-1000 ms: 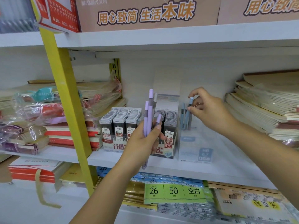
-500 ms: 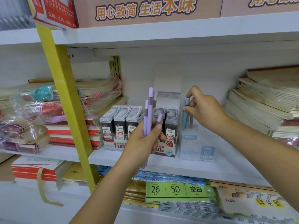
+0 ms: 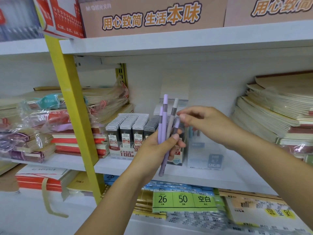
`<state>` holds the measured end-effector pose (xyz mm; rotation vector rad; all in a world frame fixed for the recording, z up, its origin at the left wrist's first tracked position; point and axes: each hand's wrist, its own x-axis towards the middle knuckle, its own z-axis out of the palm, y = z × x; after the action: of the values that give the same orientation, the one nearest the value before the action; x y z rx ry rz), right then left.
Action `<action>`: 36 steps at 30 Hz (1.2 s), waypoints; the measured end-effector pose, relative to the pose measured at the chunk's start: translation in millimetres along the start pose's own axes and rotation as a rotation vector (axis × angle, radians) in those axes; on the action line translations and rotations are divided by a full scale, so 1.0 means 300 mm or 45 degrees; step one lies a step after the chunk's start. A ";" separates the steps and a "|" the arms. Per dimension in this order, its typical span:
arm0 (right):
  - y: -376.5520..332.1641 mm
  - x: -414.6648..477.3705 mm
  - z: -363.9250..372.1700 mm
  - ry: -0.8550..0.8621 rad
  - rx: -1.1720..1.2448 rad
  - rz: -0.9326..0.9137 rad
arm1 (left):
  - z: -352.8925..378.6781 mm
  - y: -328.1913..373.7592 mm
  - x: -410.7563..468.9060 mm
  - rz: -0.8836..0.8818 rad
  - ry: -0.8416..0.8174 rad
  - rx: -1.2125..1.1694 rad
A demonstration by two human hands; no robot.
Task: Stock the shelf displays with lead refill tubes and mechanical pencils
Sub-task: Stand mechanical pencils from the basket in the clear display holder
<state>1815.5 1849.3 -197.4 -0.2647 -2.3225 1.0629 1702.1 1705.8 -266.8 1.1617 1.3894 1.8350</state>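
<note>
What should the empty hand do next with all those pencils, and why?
Probably the right hand should pinch one of the mechanical pencils and carry it to the clear display box. The left hand grips a bunch of purple and grey ones, the right hand hovers empty by their tops, and the box holds only a few blue pencils.

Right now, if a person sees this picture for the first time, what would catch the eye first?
The left hand in the middle, which grips a bunch of purple and grey mechanical pencils upright. The right hand reaches in from the right toward their tops; whether it touches one is unclear. Behind them stand rows of dark lead refill tubes, and a yellow post rises at the left.
</note>
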 end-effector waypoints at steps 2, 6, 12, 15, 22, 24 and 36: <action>-0.004 -0.017 0.012 -0.042 0.105 -0.018 | 0.022 0.002 0.001 -0.016 -0.018 -0.011; -0.008 -0.018 -0.028 0.200 0.316 -0.019 | 0.038 0.006 -0.015 -0.076 -0.057 -0.119; 0.006 -0.035 -0.082 0.173 0.551 0.049 | 0.037 -0.006 -0.012 -0.111 -0.029 -0.084; 0.012 -0.045 -0.069 0.184 0.602 0.048 | 0.048 -0.016 -0.005 -0.102 -0.009 -0.049; 0.036 0.010 -0.193 0.629 -0.179 -0.263 | 0.033 -0.028 0.002 -0.102 0.088 0.050; 0.073 0.033 -0.194 0.507 -0.570 -0.274 | 0.026 -0.032 0.003 -0.105 0.087 0.019; 0.210 0.073 -0.162 0.348 -0.817 -0.183 | 0.007 -0.049 0.012 -0.122 0.063 -0.014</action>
<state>1822.0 1930.6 -209.8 -0.4437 -2.3179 0.1699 1701.2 1714.1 -279.4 1.0330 1.4354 1.8129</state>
